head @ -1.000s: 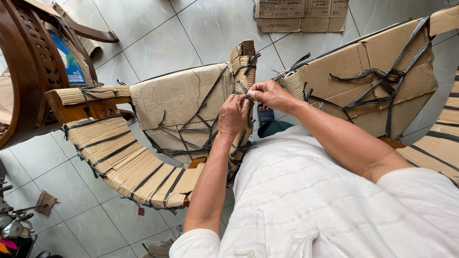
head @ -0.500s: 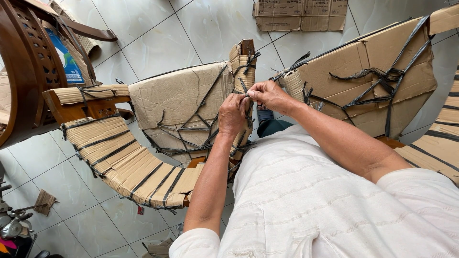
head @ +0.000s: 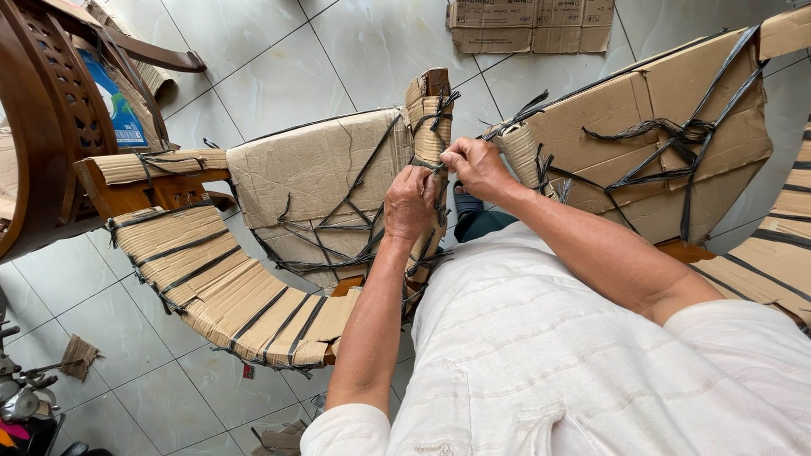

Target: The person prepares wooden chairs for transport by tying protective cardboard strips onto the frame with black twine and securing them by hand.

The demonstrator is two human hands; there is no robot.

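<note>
A wooden chair wrapped in cardboard [head: 321, 169] and bound with black straps stands in front of me on the tiled floor. My left hand [head: 409, 204] grips the wrapped upright leg [head: 428, 105] of the chair. My right hand [head: 475, 165] pinches a black strap [head: 440, 171] against that same leg, just right of my left hand. The curved armrest [head: 228, 287] with cardboard strips sweeps down to the left.
A second cardboard-wrapped chair [head: 667, 127] stands at the right, close to my right arm. An unwrapped dark wooden chair [head: 51, 118] stands at the far left. Flattened cardboard [head: 528, 25] lies on the floor at the top. Scraps [head: 78, 355] lie at lower left.
Both hands stay at the wrapped leg; the fingers have shifted only slightly on the strap.
</note>
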